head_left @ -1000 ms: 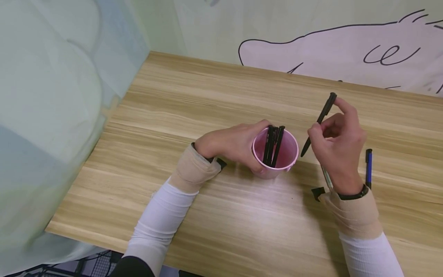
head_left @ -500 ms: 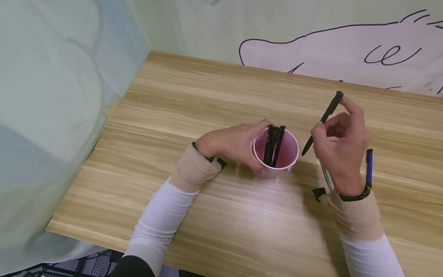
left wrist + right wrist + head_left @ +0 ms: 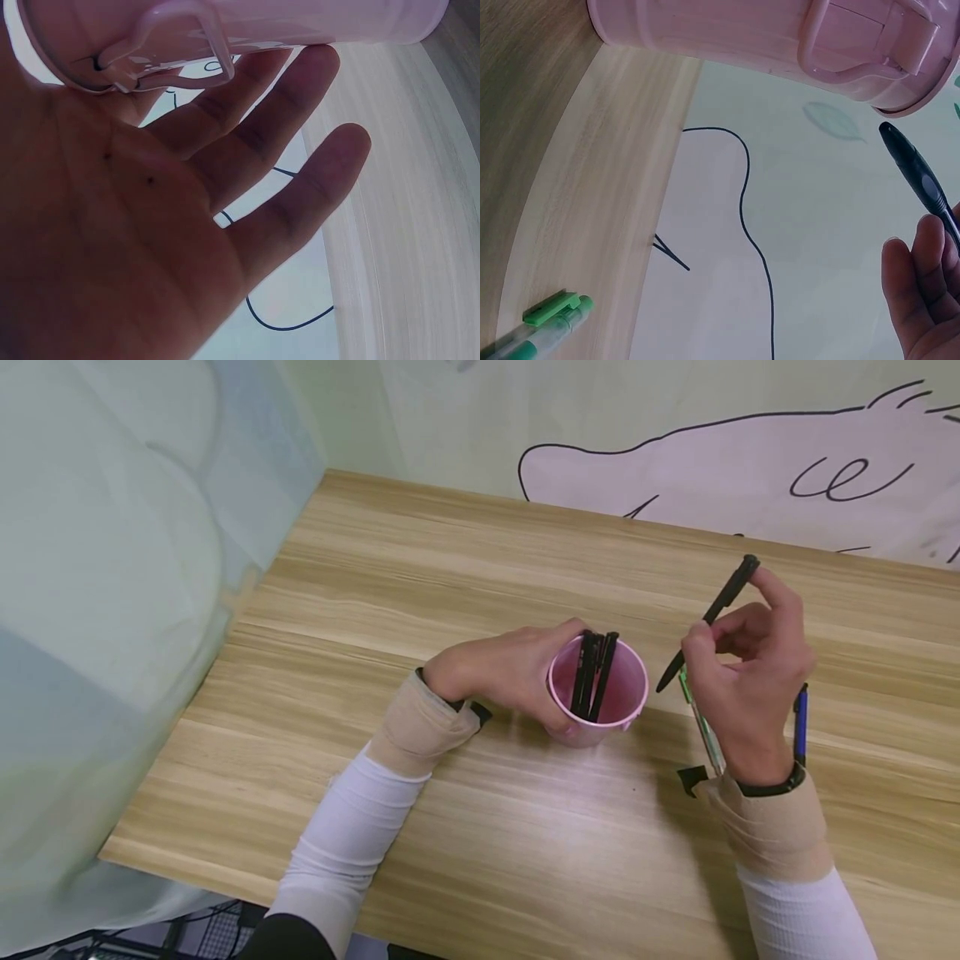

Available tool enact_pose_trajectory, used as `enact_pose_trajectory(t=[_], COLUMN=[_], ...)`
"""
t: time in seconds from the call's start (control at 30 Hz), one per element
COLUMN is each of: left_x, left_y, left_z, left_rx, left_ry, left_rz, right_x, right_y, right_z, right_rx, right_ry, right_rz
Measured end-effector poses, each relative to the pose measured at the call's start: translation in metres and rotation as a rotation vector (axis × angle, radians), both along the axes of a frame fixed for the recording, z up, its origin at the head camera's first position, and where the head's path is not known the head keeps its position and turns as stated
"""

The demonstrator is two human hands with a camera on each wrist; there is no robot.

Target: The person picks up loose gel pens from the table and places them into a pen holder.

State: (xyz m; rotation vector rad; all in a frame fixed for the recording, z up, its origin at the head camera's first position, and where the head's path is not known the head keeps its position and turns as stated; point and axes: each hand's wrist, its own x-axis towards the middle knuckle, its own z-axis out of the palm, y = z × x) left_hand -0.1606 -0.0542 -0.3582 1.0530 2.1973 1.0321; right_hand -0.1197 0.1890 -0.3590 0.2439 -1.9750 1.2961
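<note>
My left hand [image 3: 510, 668] holds a small pink bucket [image 3: 588, 737] from its left side, thumb near and fingers behind. In the left wrist view some fingers stretch out along the wall, beside a loop handle [image 3: 221, 52]. Several black pens [image 3: 582, 681] lean inside the bucket. To the right, my right hand [image 3: 757, 677] pinches another black pen [image 3: 726, 596] between thumb and fingers. This pen is tilted, lower end toward the bucket and apart from its rim. The right wrist view shows the pen's end [image 3: 911, 165] just below the bucket's rim.
A clear pen with a green clip [image 3: 705, 731] lies on the wooden table [image 3: 375, 568], partly under my right hand. A blue pen with black parts [image 3: 801, 727] lies right of that wrist. A wall with a line drawing [image 3: 675, 468] borders the table's back edge.
My right hand has shifted a little to the right with the black pen, which tilts further over. More of the green-clipped pen shows. The left hand and bucket stay put.
</note>
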Motion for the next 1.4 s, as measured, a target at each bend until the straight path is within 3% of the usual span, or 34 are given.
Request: enact_pose_trajectory(t=[1.4], left_x=[0.0], left_y=[0.002], left_z=[0.002], left_rx=[0.008], left_ry=[-0.009], left_rz=[-0.008], right_x=[0.004], right_y=[-0.008], right_z=[0.013], right_rx=[-0.217], right_ry=[0.111], right_rz=[-0.06])
